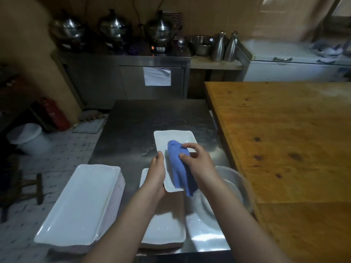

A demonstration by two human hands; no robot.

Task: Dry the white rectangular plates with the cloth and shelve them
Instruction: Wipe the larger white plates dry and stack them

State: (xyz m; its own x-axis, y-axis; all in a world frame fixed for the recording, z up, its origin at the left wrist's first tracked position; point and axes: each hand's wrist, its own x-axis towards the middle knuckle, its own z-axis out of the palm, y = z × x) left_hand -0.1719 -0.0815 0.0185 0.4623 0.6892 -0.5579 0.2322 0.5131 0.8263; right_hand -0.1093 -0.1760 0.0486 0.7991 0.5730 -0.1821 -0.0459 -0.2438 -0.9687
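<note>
**Plate drying: wiping step in hand, one plate under the cloth**

- Wooden table (284,141): on the right, butted against the steel tabletop (152,114); no part in the task.
- Left pile (79,204): tall stack of white rectangular plates at the tabletop's near left corner.
- Middle pile (163,230): lower stack of like plates, partly hidden under the forearms.
- Bowl (234,179): clear or metal, near right, with a further white plate seeming to lean out of it.
- Held plate (167,141): long axis pointing away from the person, near end raised over the middle pile. Whether the far end rests on the tabletop cannot be told.
- Cloth (180,168): blue, bunched, lying on the held plate's upper face, its tail hanging off the near right edge.
- Right hand (197,162): fingers curled round the cloth, pressing it to the plate.
- Left hand (156,175): fingers wrapped under the plate's left edge, thumb on top.

Step, as judged: wiping the top face, with many plates left. The next move likely calls for turning the plate to dry its underside. No shelf is in view.
</note>
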